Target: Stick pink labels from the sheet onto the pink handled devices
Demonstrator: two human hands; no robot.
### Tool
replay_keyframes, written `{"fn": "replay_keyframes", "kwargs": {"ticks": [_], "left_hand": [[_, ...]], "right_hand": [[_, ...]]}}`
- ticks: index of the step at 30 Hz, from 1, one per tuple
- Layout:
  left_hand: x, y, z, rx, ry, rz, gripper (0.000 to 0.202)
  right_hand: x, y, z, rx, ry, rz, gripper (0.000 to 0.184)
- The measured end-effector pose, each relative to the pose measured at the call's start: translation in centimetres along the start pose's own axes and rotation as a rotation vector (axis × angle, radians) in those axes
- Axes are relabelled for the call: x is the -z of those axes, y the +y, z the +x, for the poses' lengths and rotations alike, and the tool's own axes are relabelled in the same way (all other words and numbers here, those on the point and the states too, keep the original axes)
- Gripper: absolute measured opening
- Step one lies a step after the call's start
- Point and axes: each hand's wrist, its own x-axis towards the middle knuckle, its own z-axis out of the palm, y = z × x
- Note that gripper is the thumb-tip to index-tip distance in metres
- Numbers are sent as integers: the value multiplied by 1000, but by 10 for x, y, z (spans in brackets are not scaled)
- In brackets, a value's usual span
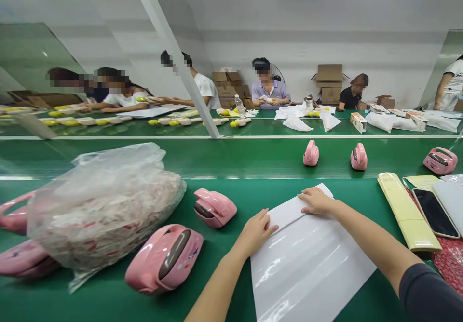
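Observation:
A stack of glossy white sheets or flat bags [311,264] lies on the green table in front of me. My left hand [256,230] rests on its left edge, fingers curled against the top sheet. My right hand [315,200] lies flat on the far corner, fingers stretched out and pressing down. Two pink rounded devices [164,258] [214,207] sit just left of my left hand.
A clear plastic bag [104,206] full of small packets lies at left, over more pink devices [18,259]. Pink devices [311,153] [359,156] [440,160] stand on the conveyor belt. A yellow strip [407,211] and a phone [434,212] lie at right. Other people work at the far table.

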Motion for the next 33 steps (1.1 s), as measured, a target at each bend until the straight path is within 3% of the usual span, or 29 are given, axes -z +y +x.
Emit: {"fn": "replay_keyframes", "kwargs": {"ticks": [1, 3, 6, 9, 11, 18, 23, 28, 31, 33], "left_hand": [[3, 2, 3, 25, -4, 2, 24], [10, 8, 10, 73, -15, 22, 41], [21, 21, 16, 110, -28, 80, 48], [27, 33, 14, 87, -22, 134, 30], [28, 38, 5, 60, -26, 147, 39], [4, 36, -51, -96, -29, 105, 44], [-11, 31, -71, -190, 11, -133, 19], [3, 35, -53, -44, -98, -145, 18], [13, 39, -38, 3, -120, -112, 48], [20, 44, -31, 9, -140, -71, 51]], "right_hand": [[2, 0, 4, -2, -1, 2, 64], [7, -1, 10, -1, -4, -3, 76], [14, -6, 12, -17, 27, -37, 76], [18, -13, 4, -53, 96, -97, 44], [16, -19, -9, -53, 126, -132, 20], [-17, -41, -70, 76, 176, -155, 26], [-24, -31, -91, 185, 146, -69, 16], [3, -16, -84, 178, 27, 114, 30], [15, -15, -74, 66, 6, 83, 58], [18, -17, -69, 14, -16, -2, 71]]}}
